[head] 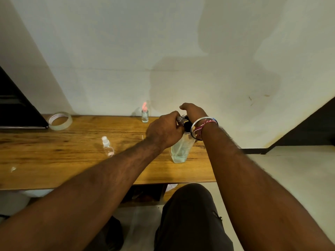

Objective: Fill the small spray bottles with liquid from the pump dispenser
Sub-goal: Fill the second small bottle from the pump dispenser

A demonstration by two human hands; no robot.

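Observation:
A clear pump dispenser point(179, 151) with pale liquid stands on the wooden table point(72, 169), right of centre. My right hand point(194, 111) rests on top of its black pump head. My left hand point(164, 130) grips a small clear bottle point(181, 119) whose open neck is held at the pump's spout. Another small spray bottle point(107, 146) with a white cap stands left of the dispenser. A third one point(145, 114), with a pink cap, stands at the back by the wall.
A roll of clear tape point(60, 121) lies at the back left beside a dark flat object point(16, 109). The wall rises right behind the table. My knees are below the table's front edge, and the table ends just right of the dispenser.

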